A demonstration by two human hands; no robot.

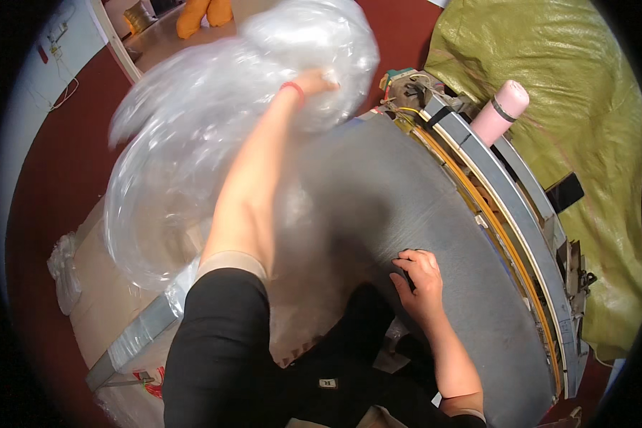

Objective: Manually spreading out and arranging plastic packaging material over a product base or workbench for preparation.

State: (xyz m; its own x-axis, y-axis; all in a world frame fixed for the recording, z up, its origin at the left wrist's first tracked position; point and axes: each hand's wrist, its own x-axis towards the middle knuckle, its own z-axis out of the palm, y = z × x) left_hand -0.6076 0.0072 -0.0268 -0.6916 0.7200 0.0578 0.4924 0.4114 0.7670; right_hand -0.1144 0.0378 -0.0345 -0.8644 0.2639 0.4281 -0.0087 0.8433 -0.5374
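Observation:
My left arm [246, 192] stretches far forward, with a red band round the wrist. My left hand [319, 82] is closed on a large, billowing sheet of clear plastic film [185, 100], which is blurred by motion. The film spreads to the left and beyond the hand; whether it is a bag or loose sheeting I cannot tell. At the near left edge of a grey, flat machine bed [464, 285], my right hand [421, 282] hovers or rests with bent fingers, thumb apart, nothing visible in it. A dark blur covers part of the bed between my arms.
Along the bed's right side runs a curved metal rail [506, 185] with yellow strips. A pink bottle [503, 110] stands by it, near a dark phone-like slab [566, 192]. Behind lies a green tarp [549, 57]. Brown cardboard [107, 292] sits at left.

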